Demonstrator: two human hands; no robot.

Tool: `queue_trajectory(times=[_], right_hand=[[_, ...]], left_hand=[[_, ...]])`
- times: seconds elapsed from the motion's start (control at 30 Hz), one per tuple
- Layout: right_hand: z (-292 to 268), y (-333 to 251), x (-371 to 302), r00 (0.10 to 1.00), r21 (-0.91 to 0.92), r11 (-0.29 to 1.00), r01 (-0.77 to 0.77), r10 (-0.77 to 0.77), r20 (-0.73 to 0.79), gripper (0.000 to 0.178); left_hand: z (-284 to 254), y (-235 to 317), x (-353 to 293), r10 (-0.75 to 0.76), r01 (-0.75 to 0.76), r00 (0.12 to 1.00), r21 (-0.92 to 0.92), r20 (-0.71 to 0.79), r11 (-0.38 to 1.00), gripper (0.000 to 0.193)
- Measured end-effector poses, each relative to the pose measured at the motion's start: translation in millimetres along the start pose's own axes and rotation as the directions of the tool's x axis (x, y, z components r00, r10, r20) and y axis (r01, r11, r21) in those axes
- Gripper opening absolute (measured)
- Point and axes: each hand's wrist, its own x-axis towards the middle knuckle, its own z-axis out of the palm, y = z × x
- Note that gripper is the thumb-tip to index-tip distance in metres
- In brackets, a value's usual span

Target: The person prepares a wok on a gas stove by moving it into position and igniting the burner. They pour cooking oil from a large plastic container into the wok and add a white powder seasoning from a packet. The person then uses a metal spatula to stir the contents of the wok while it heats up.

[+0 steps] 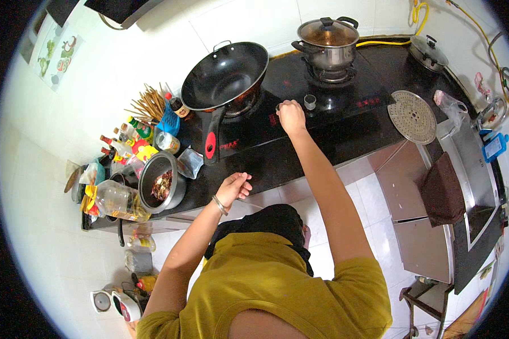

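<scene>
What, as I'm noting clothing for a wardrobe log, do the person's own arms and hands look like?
The left hand and right hand are ungloved. A silver-coloured bangle circles the left wrist; none shows on the right. The olive-yellow top has short sleeves, leaving both forearms uncovered. No cables or clear markings show on them.

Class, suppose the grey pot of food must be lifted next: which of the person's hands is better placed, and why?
Probably the left hand: it hangs half-open, apparently empty, and closer to the grey pot. The right hand is farther off, fingers curled beside a round knob.
</scene>
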Motion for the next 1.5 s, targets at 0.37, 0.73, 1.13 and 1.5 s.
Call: queue_trajectory(times=[0.37, 0.73, 1.13, 1.5], right_hand=[[10, -7, 0, 0.998, -0.164, 0.985, -0.059, 0.055, -0.032, 0.009], [5, -18, 0, 0.992, -0.235, 0.965, -0.116, 0.100, -0.077, 0.010], [8, -28, -2, 0.979, -0.299, 0.937, -0.180, 0.142, -0.144, 0.012], [2, -31, -8, 0.973, -0.325, 0.930, -0.173, 0.110, -0.202, 0.012]], left_hand=[[2, 2, -14, 0.010, -0.011, 0.999, -0.011, -0.035, 1.000, 0.029], [-4, -3, -13, 0.014, -0.014, 0.999, -0.007, -0.029, 1.000, 0.028], [-5, -9, -12, 0.011, -0.011, 1.000, -0.001, -0.005, 1.000, 0.029], [-1, -15, -14, 0.017, -0.017, 1.000, 0.014, -0.013, 1.000, 0.029]])
